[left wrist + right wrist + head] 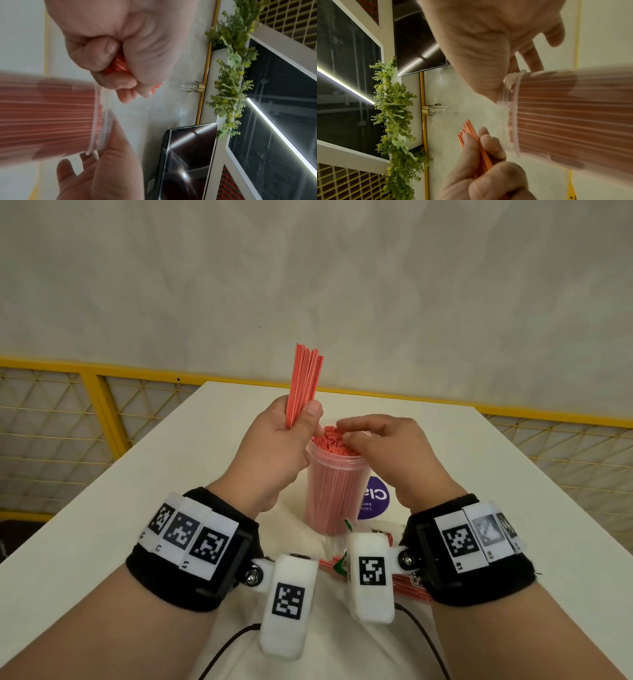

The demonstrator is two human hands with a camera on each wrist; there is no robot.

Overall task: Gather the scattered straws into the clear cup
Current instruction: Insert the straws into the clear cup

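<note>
At about 9 o'clock of the scene's centre, a bundle of red straws point(303, 385) is being held in the left hand point(274, 446), fingers and thumb curled round its lower part. The bundle's long axis is running nearly upright, its free ends pointing up toward 12 o'clock with a slight lean toward 1 o'clock; the lower ends are hidden in the fist.

Just beside it, at the centre, the clear cup point(337, 494) is standing upright on the white counter point(120, 508), already packed with straws whose long axes are running vertically, ends pointing up at the rim.

At 3 o'clock of the cup, the right hand point(387, 450) is being held over the mouth, its fingertips point(346, 426) bent down onto the straw ends; whether a straw is being pinched cannot be told. Nothing is being gripped round the cup wall.

Toward 6 o'clock, more loose straws point(409, 585) are lying flat on the counter beside a wrapper, partly hidden by the wrist cameras, their long axes running roughly from 9 to 3 o'clock.

Several risks are being judged from here. Little room is being left in the cup, so a bundle pushed in at a lean is likely to catch on the ends, buckle, or spill back out. The cup, tall and unsteadied at its wall, could be tipped by a sideways push. A purple sticker point(373, 501) lying behind the cup is not being affected.
</note>
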